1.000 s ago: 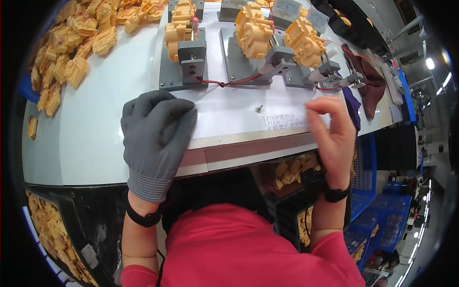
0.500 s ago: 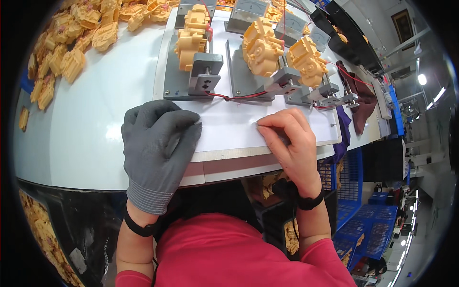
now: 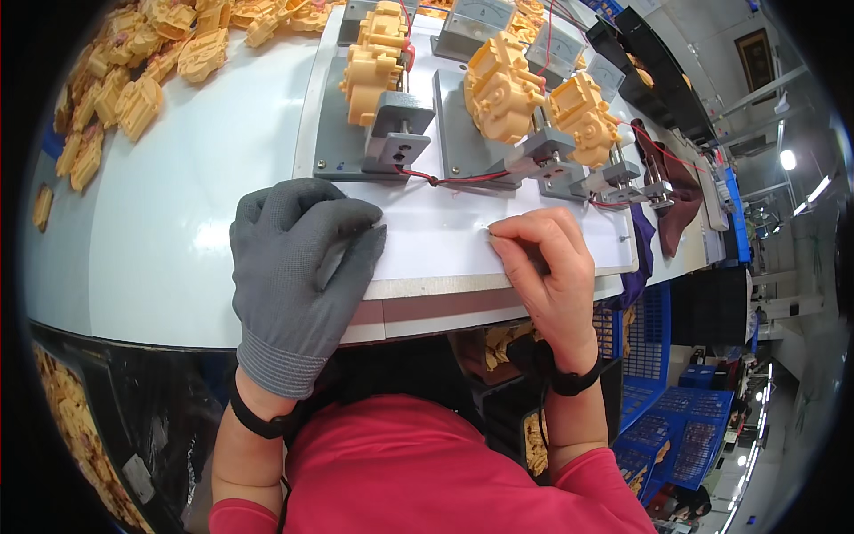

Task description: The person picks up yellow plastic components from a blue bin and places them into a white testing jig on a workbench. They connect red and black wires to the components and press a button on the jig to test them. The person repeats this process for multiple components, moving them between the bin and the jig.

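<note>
My left hand (image 3: 298, 254), in a grey knitted glove, is closed with thumb and forefinger nearly meeting over the white board (image 3: 418, 287). To its right, my bare right hand (image 3: 551, 262) pinches thumb and forefinger together. A tiny pale speck shows at each pair of fingertips, too small to name. Beyond the hands stand three grey metal fixtures, each bearing an orange-yellow plastic housing: a left one (image 3: 374, 67), a middle one (image 3: 500, 89) and a right one (image 3: 583, 117). A red and black wire (image 3: 434, 181) runs along the fixtures' near side. Neither hand touches them.
Loose housings (image 3: 140, 107) lie heaped at the far left of the white table (image 3: 178, 267). Grey dial meters (image 3: 476, 22) stand behind the fixtures. At right are purple cloth (image 3: 642, 245), brown cloth (image 3: 680, 209) and blue crates (image 3: 648, 356). A black bin of parts (image 3: 76, 418) sits lower left.
The view has shifted slightly, so the fixtures and board appear a little farther right. Both hands keep the same closed poses near the board's front edge.
</note>
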The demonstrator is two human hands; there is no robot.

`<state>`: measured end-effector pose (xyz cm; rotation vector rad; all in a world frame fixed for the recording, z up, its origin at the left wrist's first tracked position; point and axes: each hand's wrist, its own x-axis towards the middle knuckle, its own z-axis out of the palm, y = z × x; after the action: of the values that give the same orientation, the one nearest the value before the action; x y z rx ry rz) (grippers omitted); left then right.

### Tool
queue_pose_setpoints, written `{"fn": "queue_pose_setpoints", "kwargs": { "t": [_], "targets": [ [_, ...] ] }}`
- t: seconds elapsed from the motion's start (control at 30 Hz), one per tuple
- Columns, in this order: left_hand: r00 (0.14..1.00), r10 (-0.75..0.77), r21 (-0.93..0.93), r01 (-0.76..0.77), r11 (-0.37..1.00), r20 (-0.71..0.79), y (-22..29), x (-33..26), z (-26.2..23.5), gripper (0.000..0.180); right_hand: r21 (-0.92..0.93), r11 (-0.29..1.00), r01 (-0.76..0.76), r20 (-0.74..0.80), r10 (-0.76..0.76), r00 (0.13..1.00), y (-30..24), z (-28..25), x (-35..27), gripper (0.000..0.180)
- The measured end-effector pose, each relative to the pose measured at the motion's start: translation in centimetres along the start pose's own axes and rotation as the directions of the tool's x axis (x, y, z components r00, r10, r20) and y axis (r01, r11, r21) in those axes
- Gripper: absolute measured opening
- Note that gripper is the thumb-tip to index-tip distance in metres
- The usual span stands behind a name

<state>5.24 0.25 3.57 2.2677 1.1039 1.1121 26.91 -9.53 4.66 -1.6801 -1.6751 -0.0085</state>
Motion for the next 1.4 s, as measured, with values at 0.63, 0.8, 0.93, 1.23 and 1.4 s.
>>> {"fn": "queue_pose_setpoints", "kwargs": {
  "t": [0.63,0.8,0.93,1.23,1.4],
  "targets": [
    [1.000,0.008,0.006,-0.008,1.000,-0.007,-0.1,-0.1,0.2,0.012,0.014,0.998,-0.054,0.031,0.054,0.998,-0.1,-0.3,0.1,0.010],
    [1.000,-0.006,0.000,0.006,1.000,-0.002,0.0,-0.2,0.1,0.011,0.022,0.997,-0.070,0.040,0.069,0.997,-0.2,-0.2,0.1,0.009],
    [1.000,-0.012,-0.006,0.012,1.000,0.003,-0.1,-0.2,-0.1,0.012,0.097,0.988,-0.120,0.012,0.120,0.993,-0.6,-0.3,0.0,0.012],
    [0.999,-0.046,-0.059,0.048,0.997,0.029,-0.3,-0.4,0.2,0.013,0.323,0.919,-0.228,-0.108,0.275,0.955,0.0,-0.7,-1.2,0.006],
    [0.965,-0.215,-0.162,0.239,0.957,0.149,-0.3,-0.9,-0.1,0.014,0.321,0.944,-0.073,-0.112,0.114,0.987,0.7,-0.5,-0.1,0.006]
  ]
}}
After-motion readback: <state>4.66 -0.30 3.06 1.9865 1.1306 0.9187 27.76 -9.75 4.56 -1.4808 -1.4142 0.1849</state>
